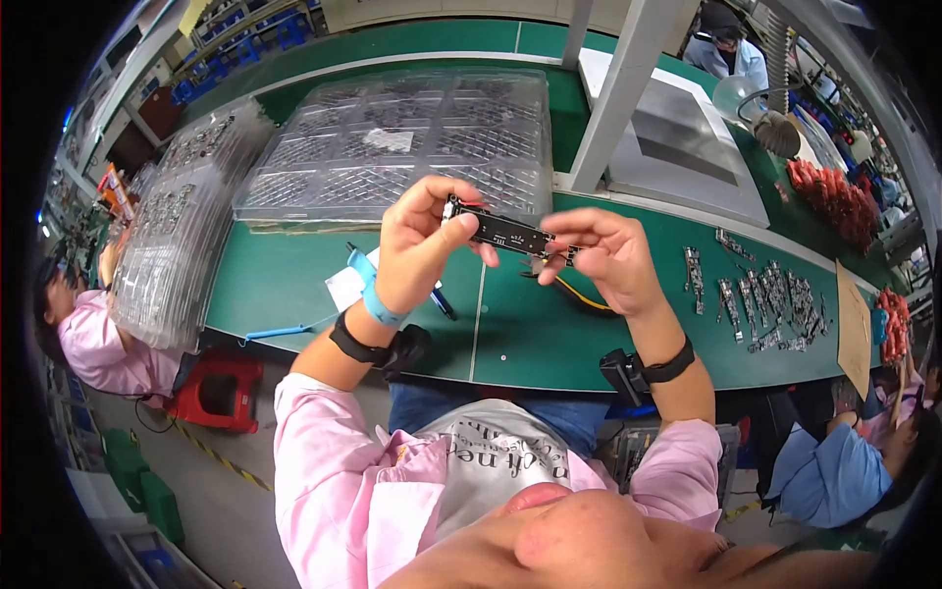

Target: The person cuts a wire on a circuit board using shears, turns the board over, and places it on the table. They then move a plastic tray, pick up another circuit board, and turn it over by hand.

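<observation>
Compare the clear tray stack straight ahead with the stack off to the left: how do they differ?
The front tray stack lies flat and square on the green bench; the left tray stack overhangs the bench edge near a co-worker. The front stack sits just beyond the left hand and the black part it holds with the right hand; the left stack is farther away. Both are clear, gridded trays holding small metal parts.

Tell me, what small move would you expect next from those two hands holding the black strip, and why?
Probably the right hand presses its small metal piece onto the end of the black strip. The left hand holds the strip's other end above the green table, and the piece already sits at the strip's tip.
</observation>
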Tool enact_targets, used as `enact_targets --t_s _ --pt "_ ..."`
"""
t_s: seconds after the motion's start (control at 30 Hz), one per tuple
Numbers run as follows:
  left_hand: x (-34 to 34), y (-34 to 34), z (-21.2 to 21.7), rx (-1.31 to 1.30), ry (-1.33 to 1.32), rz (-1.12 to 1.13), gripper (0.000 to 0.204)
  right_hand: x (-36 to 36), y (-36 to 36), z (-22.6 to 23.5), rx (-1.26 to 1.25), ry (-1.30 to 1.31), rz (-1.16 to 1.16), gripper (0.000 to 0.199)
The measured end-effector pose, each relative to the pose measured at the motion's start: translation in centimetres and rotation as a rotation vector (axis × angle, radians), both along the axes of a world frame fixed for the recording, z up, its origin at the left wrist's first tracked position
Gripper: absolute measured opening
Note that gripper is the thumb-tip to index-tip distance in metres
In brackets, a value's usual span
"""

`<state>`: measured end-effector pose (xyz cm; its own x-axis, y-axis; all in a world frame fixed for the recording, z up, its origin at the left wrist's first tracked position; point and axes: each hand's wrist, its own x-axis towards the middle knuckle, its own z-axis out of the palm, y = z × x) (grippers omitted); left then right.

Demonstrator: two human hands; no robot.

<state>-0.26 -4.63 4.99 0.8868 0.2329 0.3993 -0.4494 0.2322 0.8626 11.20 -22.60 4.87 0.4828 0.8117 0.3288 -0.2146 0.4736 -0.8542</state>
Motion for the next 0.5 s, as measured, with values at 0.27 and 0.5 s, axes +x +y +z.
enact_targets --t_s 0.27,0.5 --pt "0.4 -0.3 -4.2 -0.104 0.072 -0.146 0.030 1.6 -0.6 -4.9 -0.080 -0.048 -0.278 0.028" --pt "0.4 -0.3 -4.5 -0.201 0.174 -0.207 0.037 1.3 0.6 -5.2 0.107 0.130 0.071 0.034"
